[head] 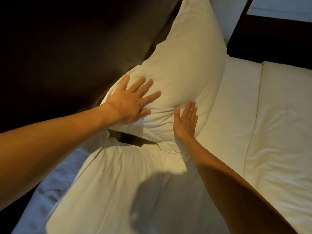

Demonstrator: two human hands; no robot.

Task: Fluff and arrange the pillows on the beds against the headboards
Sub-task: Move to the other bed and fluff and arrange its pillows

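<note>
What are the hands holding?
Nothing is gripped. The left hand and right hand press flat, fingers open, on the lower end of the pillow.

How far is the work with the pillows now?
Done: one pillow already stands leaning on the dark headboard. In hand: the left hand lies flat and spread on it while the right hand presses its lower edge, shaping it. Left: the second pillow lies flat in front, not yet raised. The neighbouring bed shows no pillow in view.
</note>
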